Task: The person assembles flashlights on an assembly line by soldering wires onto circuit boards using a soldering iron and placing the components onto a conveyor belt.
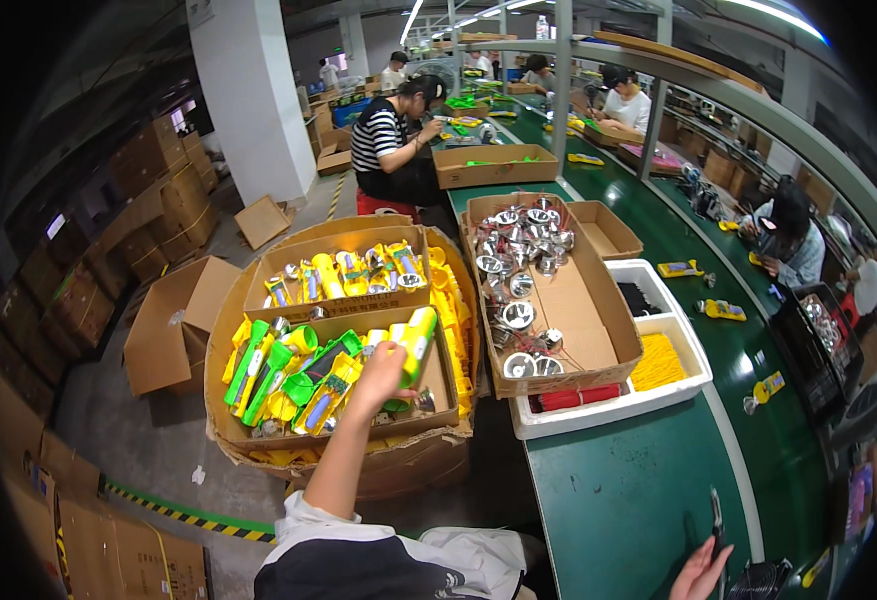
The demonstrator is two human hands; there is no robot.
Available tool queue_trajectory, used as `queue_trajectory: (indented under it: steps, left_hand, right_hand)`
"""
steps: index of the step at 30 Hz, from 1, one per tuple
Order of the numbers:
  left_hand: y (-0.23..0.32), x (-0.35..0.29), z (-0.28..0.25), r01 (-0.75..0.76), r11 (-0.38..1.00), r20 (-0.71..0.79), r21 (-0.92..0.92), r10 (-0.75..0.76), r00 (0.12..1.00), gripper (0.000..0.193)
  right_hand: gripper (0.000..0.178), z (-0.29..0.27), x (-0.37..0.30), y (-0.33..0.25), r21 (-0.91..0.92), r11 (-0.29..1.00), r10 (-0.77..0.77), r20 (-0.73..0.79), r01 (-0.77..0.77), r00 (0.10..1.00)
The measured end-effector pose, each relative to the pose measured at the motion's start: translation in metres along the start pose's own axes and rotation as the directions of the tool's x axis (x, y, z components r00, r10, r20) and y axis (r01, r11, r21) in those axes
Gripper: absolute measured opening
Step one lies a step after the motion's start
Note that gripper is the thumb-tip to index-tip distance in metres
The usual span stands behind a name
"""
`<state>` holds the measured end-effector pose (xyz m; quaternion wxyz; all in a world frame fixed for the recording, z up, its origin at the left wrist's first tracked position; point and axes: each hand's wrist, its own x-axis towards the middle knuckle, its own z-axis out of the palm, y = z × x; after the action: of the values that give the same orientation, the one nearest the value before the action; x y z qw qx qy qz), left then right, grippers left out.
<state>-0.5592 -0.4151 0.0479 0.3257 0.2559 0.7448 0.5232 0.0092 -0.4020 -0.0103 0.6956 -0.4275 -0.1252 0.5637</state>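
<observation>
My left hand reaches out over a cardboard box of green and yellow plastic flashlight bodies and grips one yellow and green flashlight by its lower end. A second box behind it holds more yellow flashlights. My right hand rests at the lower edge on the green table, fingers around a thin dark tool. A box of silver reflectors with red wires stands on the table to the right.
A white tray holds yellow and black small parts. Other people sit working along the green conveyor table at the back and right. Stacked and open cardboard boxes fill the floor at left, beside a white pillar.
</observation>
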Motion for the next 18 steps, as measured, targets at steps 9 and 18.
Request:
queue_trajectory:
  steps: [9, 18]
  left_hand:
    - [0.000, -0.076, -0.008, 0.143, 0.687, 0.378, -0.713, 0.204, 0.903, 0.046]
    - [-0.010, -0.134, 0.103, 0.835, 0.464, 0.954, -0.295, 0.184, 0.235, 0.048]
  right_hand:
    - [0.031, -0.019, 0.076, -0.005, 0.379, 0.864, 0.295, 0.154, -0.333, 0.943]
    - [0.035, 0.006, 0.053, -0.007, -0.043, 0.927, 0.363, -0.137, -0.372, 0.922]
